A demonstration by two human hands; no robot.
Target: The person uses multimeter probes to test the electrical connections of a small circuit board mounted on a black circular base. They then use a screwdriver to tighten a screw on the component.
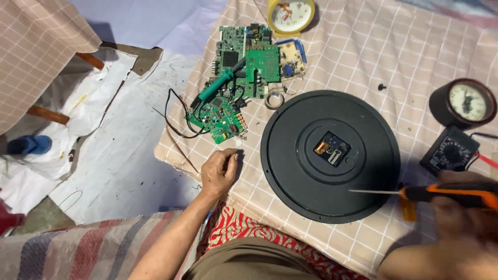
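My right hand [459, 218], fingers wrapped around an orange-handled screwdriver [446, 194], aims its tip over the black clock back [290, 171] lying face-down on the checked cloth [363, 62]; my left hand [219, 173], fingers curled and holding nothing, rests knuckles-down beside it.

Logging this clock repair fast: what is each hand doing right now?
Left hand: loosely curled, resting on the checked cloth, holding nothing visible.
Right hand: closed on the orange-and-black screwdriver, tip over the round black clock back.
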